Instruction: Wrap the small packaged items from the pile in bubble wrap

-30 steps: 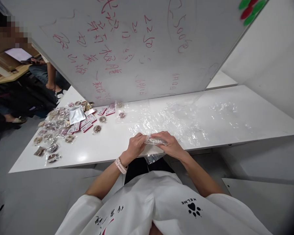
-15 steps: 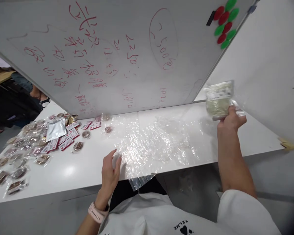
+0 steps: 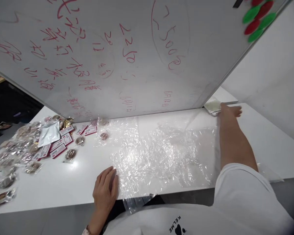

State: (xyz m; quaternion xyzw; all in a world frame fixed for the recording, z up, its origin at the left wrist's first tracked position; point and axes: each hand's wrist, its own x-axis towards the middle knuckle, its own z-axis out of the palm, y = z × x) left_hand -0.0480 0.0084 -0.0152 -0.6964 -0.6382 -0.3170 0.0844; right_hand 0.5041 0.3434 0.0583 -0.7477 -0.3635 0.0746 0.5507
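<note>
At the far right of the table, by the lower corner of the whiteboard, my right hand (image 3: 229, 110) grips the edge of a flat packet with pale green contents (image 3: 212, 107). The packet lies low at the board's edge, and part of it is covered by the hand. My left hand (image 3: 105, 189) rests on the table's front edge with its fingers loosely bent and holding nothing. Right beside its fingertips begins a wide spread of crinkled clear plastic bags (image 3: 161, 156), which hangs over the front edge in one place.
A whiteboard (image 3: 142, 78) with red writing stands along the back. On the left lie many small wrapped packets (image 3: 24, 143), red-edged cards (image 3: 58, 150) and a silver pouch (image 3: 49, 133). A thin clear bag (image 3: 269, 173) lies near the right front edge.
My right hand has carried the green packet away from me and down, to the whiteboard's lower corner. My left hand has settled onto the table edge. The view has shifted.
</note>
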